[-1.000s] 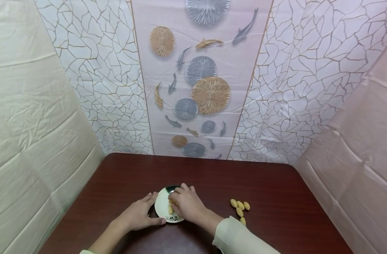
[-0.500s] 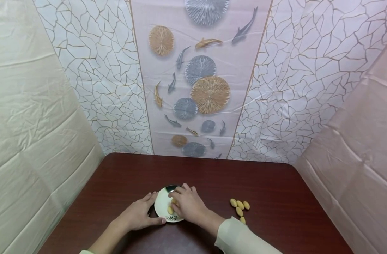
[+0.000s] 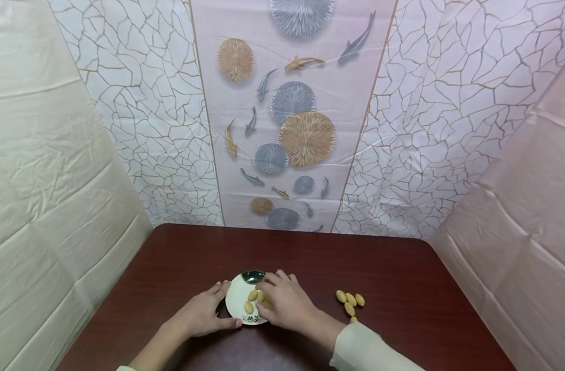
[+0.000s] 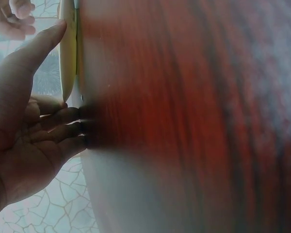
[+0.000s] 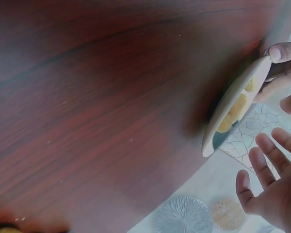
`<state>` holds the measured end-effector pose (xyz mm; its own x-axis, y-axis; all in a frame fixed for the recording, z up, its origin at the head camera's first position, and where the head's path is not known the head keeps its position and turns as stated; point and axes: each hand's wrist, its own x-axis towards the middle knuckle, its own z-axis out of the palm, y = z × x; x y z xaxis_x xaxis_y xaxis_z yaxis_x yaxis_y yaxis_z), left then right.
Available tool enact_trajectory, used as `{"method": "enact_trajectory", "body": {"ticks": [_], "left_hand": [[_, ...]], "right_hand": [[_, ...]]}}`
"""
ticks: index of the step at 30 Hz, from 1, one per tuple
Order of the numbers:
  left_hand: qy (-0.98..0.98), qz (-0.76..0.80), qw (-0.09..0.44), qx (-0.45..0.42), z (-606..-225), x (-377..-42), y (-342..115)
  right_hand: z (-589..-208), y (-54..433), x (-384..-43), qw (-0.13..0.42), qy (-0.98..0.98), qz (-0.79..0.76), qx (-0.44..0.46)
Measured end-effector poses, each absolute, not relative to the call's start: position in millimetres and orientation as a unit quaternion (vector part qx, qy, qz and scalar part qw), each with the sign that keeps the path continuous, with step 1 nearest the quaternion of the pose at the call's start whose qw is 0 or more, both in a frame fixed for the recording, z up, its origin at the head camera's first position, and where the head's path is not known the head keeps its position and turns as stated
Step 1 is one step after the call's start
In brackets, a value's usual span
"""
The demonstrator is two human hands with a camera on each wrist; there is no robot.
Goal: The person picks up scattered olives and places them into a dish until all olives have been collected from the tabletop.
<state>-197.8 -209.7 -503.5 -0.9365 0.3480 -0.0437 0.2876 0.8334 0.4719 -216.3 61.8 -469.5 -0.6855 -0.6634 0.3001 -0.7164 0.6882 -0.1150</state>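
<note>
A small white plate (image 3: pixel 236 301) with a dark green patch and a flower print lies on the table. Several yellow oval pieces (image 3: pixel 249 307) rest in its middle, some partly behind my right fingers. My left hand (image 3: pixel 200 314) steadies the plate's left side, with thumb and fingertips touching its rim; the left wrist view shows the plate (image 4: pixel 68 53) edge-on beside the thumb. Over the plate's right side is my right hand (image 3: pixel 287 304). In the right wrist view, the fingers of that hand (image 5: pixel 276 189) are spread, holding nothing, apart from the pieces (image 5: pixel 236 109).
More yellow oval pieces (image 3: pixel 349 308) lie in a loose group on the dark red-brown table (image 3: pixel 393 273), right of the plate. The nearest is partly covered by my right sleeve (image 3: pixel 370 350). Patterned cloth (image 3: pixel 282 123) hangs behind the table, with plain cloth at both sides.
My right hand has drawn back to the right from the plate's middle, and its fingers have let go, uncovering several yellow pieces and the green patch. The left hand stays put.
</note>
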Motion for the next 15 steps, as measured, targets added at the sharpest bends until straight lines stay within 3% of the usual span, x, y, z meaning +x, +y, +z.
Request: {"method": "enact_trajectory", "body": {"ticks": [15], "left_hand": [[0.956, 0.234, 0.071, 0.161, -503, -197, -210]], "right_hand": [[-467, 103, -205, 0.121, -0.922, 0.133, 0.342]]}}
